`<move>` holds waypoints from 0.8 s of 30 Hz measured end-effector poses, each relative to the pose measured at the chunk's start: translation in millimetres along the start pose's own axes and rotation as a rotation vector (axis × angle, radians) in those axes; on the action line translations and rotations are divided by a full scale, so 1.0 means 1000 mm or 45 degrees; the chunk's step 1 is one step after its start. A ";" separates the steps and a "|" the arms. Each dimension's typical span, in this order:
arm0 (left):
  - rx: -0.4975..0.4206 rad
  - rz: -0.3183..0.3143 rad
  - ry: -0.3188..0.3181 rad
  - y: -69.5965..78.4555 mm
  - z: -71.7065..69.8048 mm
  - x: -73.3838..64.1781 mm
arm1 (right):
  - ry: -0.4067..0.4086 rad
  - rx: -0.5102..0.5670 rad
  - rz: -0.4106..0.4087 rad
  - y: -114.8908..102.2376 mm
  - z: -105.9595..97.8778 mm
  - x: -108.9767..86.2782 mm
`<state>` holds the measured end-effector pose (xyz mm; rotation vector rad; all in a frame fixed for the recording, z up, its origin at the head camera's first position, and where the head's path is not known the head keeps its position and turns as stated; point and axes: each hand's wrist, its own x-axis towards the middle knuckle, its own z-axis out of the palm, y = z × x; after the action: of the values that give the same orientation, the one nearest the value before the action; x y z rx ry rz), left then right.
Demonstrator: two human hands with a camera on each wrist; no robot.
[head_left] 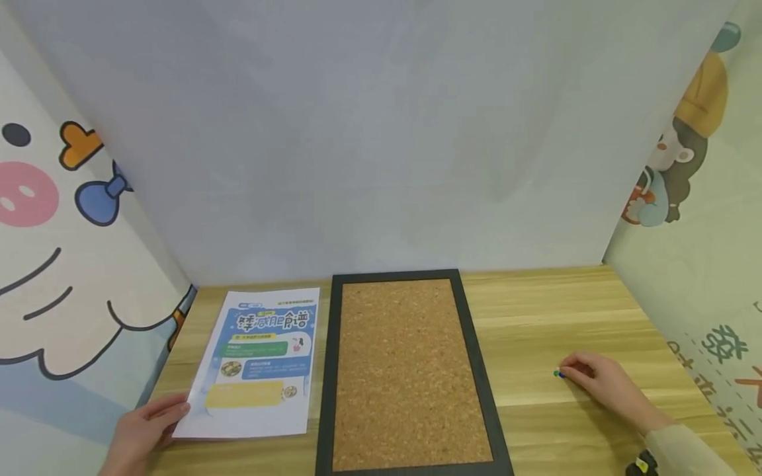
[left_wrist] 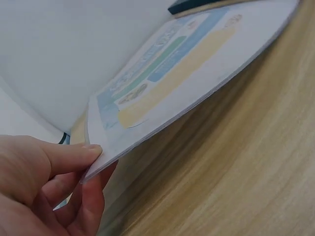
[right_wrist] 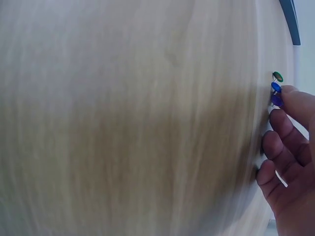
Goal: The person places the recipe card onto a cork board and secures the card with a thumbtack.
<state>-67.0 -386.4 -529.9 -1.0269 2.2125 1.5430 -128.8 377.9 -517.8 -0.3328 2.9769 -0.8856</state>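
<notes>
My left hand (head_left: 145, 423) pinches the lower left corner of a printed paper sheet (head_left: 262, 420), thumb on top and fingers underneath. In the left wrist view the near edge of the sheet (left_wrist: 162, 120) is lifted off the wood. The print is blue, green and yellow with Chinese lettering. At the right, my right hand (head_left: 604, 383) is down at the tabletop, thumb and index fingertips closed around a blue push pin (right_wrist: 276, 100). A green push pin (right_wrist: 278, 76) and another blue push pin (right_wrist: 276, 87) lie right beside the fingertips.
A cork board (head_left: 411, 377) in a black frame lies between the hands on the wooden table (head_left: 536, 317). Behind the table rises a plain grey backdrop (head_left: 381, 145). Cartoon-printed panels (head_left: 53, 277) stand at both sides.
</notes>
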 end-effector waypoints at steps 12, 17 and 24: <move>-0.301 -0.146 -0.027 -0.002 -0.006 -0.008 | -0.063 0.013 0.090 -0.001 -0.003 0.000; -0.396 -0.180 0.026 -0.006 -0.007 -0.009 | -0.061 0.036 0.090 -0.006 -0.007 0.001; -0.457 -0.214 0.076 -0.005 -0.008 -0.016 | -0.058 0.039 0.091 -0.007 -0.008 -0.001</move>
<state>-50.1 -387.8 -521.2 -1.3364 1.8653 1.8932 -127.0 376.5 -506.8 -0.2409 2.9102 -0.9025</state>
